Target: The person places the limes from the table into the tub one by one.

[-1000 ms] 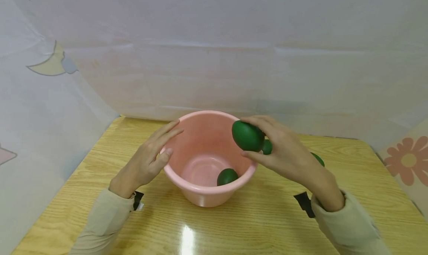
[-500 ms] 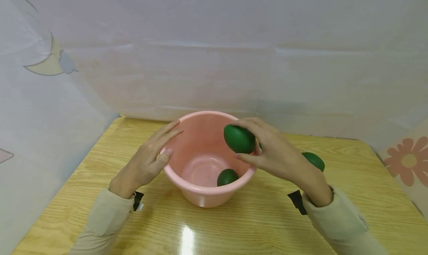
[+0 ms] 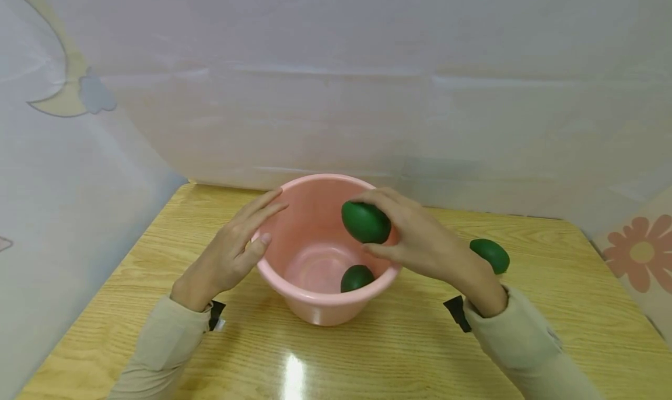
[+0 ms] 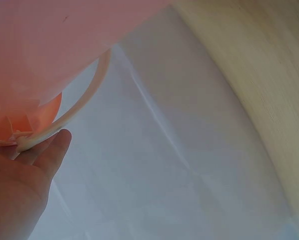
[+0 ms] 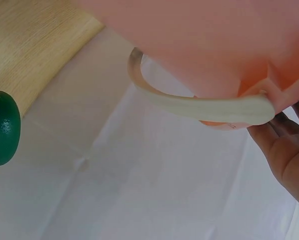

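A pink plastic bucket (image 3: 321,311) with a pale handle (image 5: 199,107) stands on the table. At its left rim my left hand (image 3: 228,251) rests with the fingers mostly straight, thumb on the near edge. My right hand (image 3: 422,239) grips a dark green avocado (image 3: 366,222) between thumb and fingers, over the bucket's right side. Lower down, a second avocado (image 3: 357,278) lies on the bucket floor. Another avocado (image 3: 490,255) lies on the table beyond my right forearm, also visible at the left of the right wrist view.
The wooden table (image 3: 325,359) has its back edge near a pale sheet (image 3: 336,97) with moon and flower prints. Beige sleeves and dark straps are at both wrists.
My right hand has moved left with its avocado, farther over the bucket. More of the avocado on the table shows; another green piece is now hidden behind that hand. The left hand stays put.
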A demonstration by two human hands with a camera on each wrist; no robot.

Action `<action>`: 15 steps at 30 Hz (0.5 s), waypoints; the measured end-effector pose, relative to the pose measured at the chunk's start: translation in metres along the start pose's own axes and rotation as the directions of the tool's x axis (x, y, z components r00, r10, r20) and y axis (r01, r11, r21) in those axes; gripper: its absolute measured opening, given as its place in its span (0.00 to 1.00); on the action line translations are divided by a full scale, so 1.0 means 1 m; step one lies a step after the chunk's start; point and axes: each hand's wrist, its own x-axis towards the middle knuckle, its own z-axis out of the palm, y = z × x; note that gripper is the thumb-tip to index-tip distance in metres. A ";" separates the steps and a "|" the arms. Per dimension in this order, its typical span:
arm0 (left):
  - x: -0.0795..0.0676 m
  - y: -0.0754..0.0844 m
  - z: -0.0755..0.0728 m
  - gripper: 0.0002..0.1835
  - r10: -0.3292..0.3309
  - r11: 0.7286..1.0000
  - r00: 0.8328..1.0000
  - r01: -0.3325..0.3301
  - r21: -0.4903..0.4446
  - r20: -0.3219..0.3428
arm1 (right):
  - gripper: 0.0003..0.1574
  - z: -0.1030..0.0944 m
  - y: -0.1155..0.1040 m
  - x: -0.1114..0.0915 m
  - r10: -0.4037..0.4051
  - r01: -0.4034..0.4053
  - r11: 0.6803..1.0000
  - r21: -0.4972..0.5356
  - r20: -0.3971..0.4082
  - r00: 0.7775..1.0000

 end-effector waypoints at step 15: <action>0.001 0.000 0.000 0.28 -0.004 1.000 1.000 0.004 -0.011 -0.001 | 0.39 0.006 0.001 0.010 0.000 -0.002 1.000 0.023 0.087 0.996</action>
